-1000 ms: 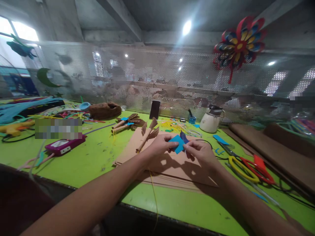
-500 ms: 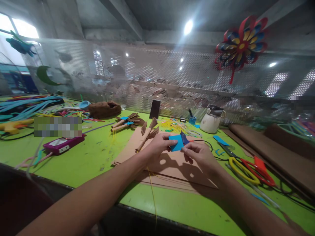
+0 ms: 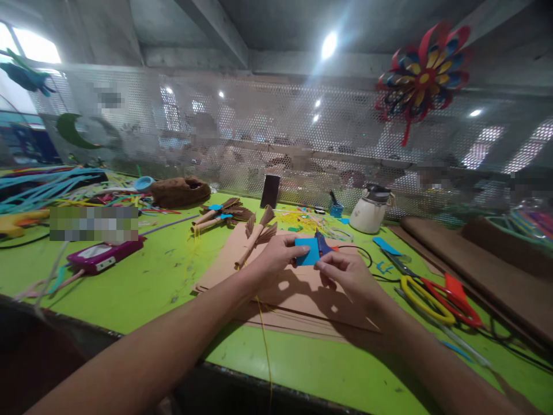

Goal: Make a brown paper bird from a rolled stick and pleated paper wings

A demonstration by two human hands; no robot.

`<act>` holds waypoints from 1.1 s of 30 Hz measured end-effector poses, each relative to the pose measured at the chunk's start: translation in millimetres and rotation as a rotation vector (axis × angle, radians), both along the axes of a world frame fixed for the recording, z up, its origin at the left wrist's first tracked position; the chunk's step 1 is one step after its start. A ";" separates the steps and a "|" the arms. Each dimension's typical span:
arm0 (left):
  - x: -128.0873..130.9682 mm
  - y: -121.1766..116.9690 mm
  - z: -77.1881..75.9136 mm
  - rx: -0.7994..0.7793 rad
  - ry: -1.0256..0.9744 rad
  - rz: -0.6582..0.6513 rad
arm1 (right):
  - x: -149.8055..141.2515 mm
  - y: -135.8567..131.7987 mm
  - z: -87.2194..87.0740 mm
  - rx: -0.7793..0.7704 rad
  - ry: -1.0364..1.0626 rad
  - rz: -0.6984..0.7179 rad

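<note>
A small square of blue paper (image 3: 307, 252) is held up between my hands, above the brown cardboard sheets (image 3: 298, 300). My left hand (image 3: 283, 253) pinches its left side, thumb lying across the front. At the lower right corner, my right hand (image 3: 343, 269) grips the paper with thumb and fingertips. Just behind the square lies a dark blue glue gun (image 3: 323, 243), partly hidden. To the left of my hands, a rolled brown paper piece with fringed ends (image 3: 257, 239) rests on the cardboard, and a yellow string (image 3: 264, 334) trails over the table's front edge.
Scissors with yellow and red handles (image 3: 449, 300) lie at right, near folded brown material (image 3: 470, 253). A white jug (image 3: 368, 210) and a phone (image 3: 270, 191) stand behind. At left are a purple power strip (image 3: 106, 255) and two more rolled pieces (image 3: 216, 218).
The view has shifted slightly, so the surroundings sit a little further left. Both hands keep their hold on the blue paper, which has hardly moved.
</note>
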State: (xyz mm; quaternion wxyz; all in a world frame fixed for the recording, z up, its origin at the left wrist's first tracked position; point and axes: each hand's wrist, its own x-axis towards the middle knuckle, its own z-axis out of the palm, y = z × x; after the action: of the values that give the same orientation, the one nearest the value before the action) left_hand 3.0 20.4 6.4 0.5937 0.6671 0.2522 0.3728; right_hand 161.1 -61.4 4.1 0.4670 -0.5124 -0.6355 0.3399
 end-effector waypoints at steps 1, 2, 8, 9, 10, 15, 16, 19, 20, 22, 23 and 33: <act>0.4 0.3 -0.1 -0.003 0.003 0.000 | 0.3 0.9 -1.0 0.001 0.000 0.001; 0.9 0.6 -0.3 -0.007 0.003 -0.001 | 0.9 2.1 -2.2 0.000 -0.001 0.004; 1.3 2.5 -1.6 -0.003 0.014 -0.033 | 5.4 9.8 -8.9 -0.016 -0.017 0.035; 1.1 2.5 -1.7 -0.001 0.018 -0.036 | 5.5 9.7 -8.8 -0.012 -0.019 0.032; 0.9 2.4 -1.7 0.000 0.017 -0.040 | 5.3 9.1 -8.4 -0.004 -0.020 0.025; 0.7 -0.7 0.3 -0.028 -0.007 -0.086 | 1.7 2.3 -3.0 0.037 0.001 -0.010; 0.7 -1.7 1.2 -0.036 -0.003 -0.094 | 1.1 1.4 -2.1 0.037 0.000 -0.007; 0.2 -4.8 4.4 -0.050 0.024 -0.111 | 0.4 1.0 -1.6 0.032 -0.003 -0.017; 0.0 -5.8 5.4 -0.051 0.034 -0.120 | 0.4 1.7 -2.1 0.025 0.002 -0.020; -0.1 -7.5 7.0 -0.054 0.046 -0.142 | 0.4 3.5 -3.5 0.001 0.019 -0.019; 0.0 -8.2 7.4 -0.060 0.042 -0.150 | 0.4 4.5 -4.2 -0.011 0.021 -0.015; 2.8 -5.7 4.2 -0.129 0.031 -0.091 | -2.4 7.0 -6.3 -0.044 0.062 -0.025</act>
State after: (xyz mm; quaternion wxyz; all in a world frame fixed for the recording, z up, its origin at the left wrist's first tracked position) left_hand 5.8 14.7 10.6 0.6477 0.6440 0.2543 0.3178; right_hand 158.6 -54.5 -2.2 0.4792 -0.5197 -0.6065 0.3638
